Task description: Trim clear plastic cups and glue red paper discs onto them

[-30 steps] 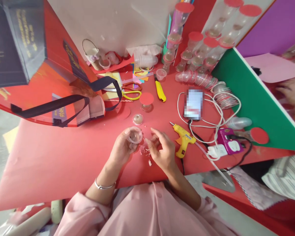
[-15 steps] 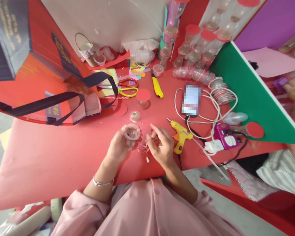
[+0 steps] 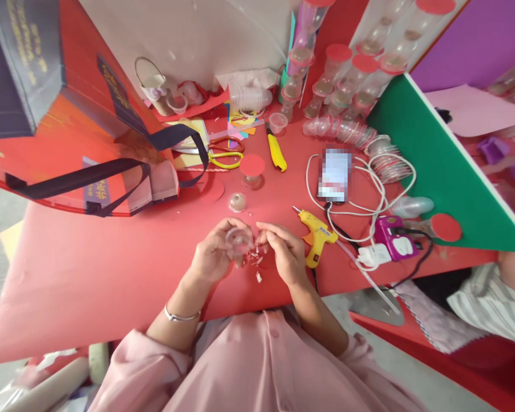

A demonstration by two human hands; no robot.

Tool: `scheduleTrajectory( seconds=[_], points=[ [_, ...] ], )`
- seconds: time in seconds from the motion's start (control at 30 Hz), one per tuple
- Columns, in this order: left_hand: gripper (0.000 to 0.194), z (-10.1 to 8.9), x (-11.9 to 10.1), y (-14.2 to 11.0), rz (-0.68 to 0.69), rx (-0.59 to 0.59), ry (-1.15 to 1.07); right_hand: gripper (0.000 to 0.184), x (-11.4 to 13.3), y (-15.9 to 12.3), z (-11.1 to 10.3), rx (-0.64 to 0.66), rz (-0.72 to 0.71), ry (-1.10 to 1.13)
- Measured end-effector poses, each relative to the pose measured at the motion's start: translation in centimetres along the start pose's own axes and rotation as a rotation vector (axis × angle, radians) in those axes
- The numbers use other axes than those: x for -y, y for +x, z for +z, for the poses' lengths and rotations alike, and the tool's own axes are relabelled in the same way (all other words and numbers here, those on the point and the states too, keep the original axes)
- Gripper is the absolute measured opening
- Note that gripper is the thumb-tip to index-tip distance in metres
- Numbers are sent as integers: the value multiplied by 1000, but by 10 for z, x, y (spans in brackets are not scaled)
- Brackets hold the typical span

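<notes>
My left hand [image 3: 212, 252] grips a small clear plastic cup [image 3: 239, 240] by its side, the round rim turned up toward me. Close by on the right, my right hand [image 3: 285, 252] has thumb and forefinger drawn together; whatever may be between them is too small to make out. Small pale scraps [image 3: 256, 258] lie on the red tabletop [image 3: 111, 269] between both hands. Just beyond the cup sits a clear domed piece with sandy contents [image 3: 237, 201]. Behind it stands a small clear piece with a red disc top [image 3: 252, 166]. A yellow glue gun [image 3: 316, 232] lies right of my right hand.
A yellow cutter knife [image 3: 276, 151] and scissors [image 3: 225, 154] lie farther back. To the right are a phone [image 3: 335, 171] with looped white cable and a purple power adapter [image 3: 392, 237]. A large red bag [image 3: 111, 131] stands left; a green panel [image 3: 446, 183] borders the right.
My left hand has shifted the cup slightly right and tilted it. My right hand's fingers have drawn together, nearer the cup's rim. A person's hand beyond the green panel has left view.
</notes>
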State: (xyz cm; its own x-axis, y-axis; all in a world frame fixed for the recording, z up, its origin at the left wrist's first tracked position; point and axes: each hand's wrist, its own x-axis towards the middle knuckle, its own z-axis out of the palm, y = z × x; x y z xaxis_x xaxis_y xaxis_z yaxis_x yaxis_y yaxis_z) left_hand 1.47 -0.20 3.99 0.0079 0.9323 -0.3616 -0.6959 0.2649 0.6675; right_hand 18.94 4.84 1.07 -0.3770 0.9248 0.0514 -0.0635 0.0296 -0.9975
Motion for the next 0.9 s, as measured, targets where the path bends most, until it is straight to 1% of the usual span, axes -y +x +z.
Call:
scheduleTrajectory(
  seconds=[0.1, 0.17, 0.23, 0.37, 0.57, 0.73, 0.9],
  points=[
    [16, 0, 5, 0, 25, -36, 89, 31, -4, 3, 0, 28, 182, 250],
    [21, 1, 10, 0, 29, -79, 165, 34, -4, 4, 1, 43, 278, 365],
    [26, 3, 14, -1, 18, -75, 239, 36, -2, 5, 1, 67, 323, 434],
    [32, 7, 21, -2, 20, -4, 309, 38, 0, 4, 2, 120, 331, 491],
    [32, 9, 24, -1, 90, -32, 293, 39, -1, 3, 4, 144, 365, 473],
    [30, 6, 25, 0, 90, -17, 270, 38, -1, 1, 5, 150, 394, 490],
    [26, 4, 25, 0, 57, 11, 233, 35, -3, 0, 6, 166, 372, 452]
  ],
)
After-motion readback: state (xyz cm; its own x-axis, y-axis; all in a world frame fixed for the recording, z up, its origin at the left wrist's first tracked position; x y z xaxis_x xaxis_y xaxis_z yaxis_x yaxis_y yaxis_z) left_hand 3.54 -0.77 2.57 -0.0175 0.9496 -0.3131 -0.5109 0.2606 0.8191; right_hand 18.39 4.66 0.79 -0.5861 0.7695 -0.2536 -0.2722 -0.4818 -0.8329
